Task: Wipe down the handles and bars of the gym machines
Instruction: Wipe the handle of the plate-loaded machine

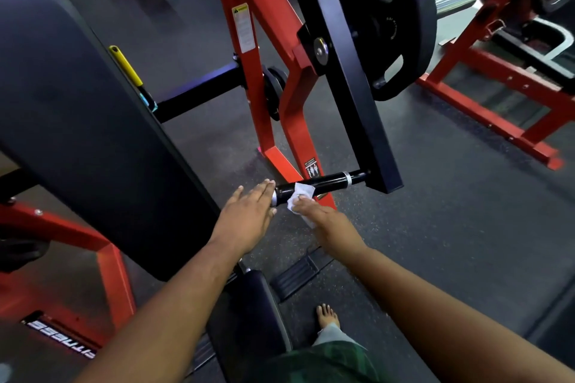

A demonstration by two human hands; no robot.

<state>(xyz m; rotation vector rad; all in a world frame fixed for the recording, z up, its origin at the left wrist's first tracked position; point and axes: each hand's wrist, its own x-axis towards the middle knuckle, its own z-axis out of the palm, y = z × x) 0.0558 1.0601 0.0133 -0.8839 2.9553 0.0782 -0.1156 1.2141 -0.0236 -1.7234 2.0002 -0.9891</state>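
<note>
A black handle bar [326, 181] sticks out leftward from the black lever arm [351, 78] of a red plate-loaded machine. A white cloth [301, 192] is wrapped over the bar near its free end. My right hand [323, 217] grips the cloth against the bar from below and the right. My left hand [249, 214] lies flat, fingers straight, with its fingertips touching the bar's free end just left of the cloth.
A large black back pad [77, 121] fills the left. The red frame [267, 78] and a black weight plate [385, 22] stand behind the bar. Another red bench frame [497, 102] is at right. The machine's seat [258, 305] and my bare foot [326, 315] are below.
</note>
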